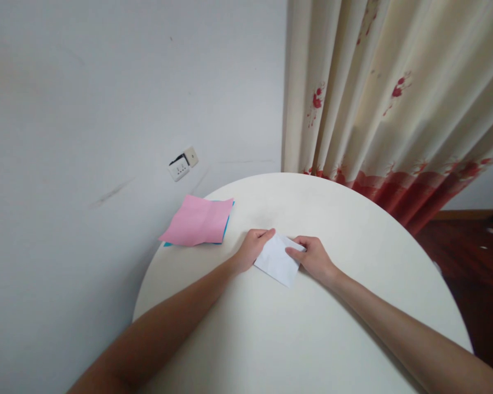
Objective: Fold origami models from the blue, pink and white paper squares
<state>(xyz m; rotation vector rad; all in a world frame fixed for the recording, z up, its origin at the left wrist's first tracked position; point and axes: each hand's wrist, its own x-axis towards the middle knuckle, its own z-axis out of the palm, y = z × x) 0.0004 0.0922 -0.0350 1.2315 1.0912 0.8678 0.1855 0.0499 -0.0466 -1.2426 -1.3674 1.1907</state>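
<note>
At the left of the frame's middle, a wall socket sits on the white wall; no writing on it can be read. Below it, at the far left edge of the round white table, lies a creased pink paper sheet on top of a blue sheet, of which only a thin edge shows. No print or label is visible on either.

Just right of these, near the frame's centre, the left hand rests on the table, fingers curled together, pinching the upper left edge of a folded white paper. That paper lies flat on the table between the 2 hands, blank, its long axis running from upper left to lower right. The right hand presses its upper right side, fingers together and thumb on top.

At the upper right hangs a cream curtain with red flowers.
</note>
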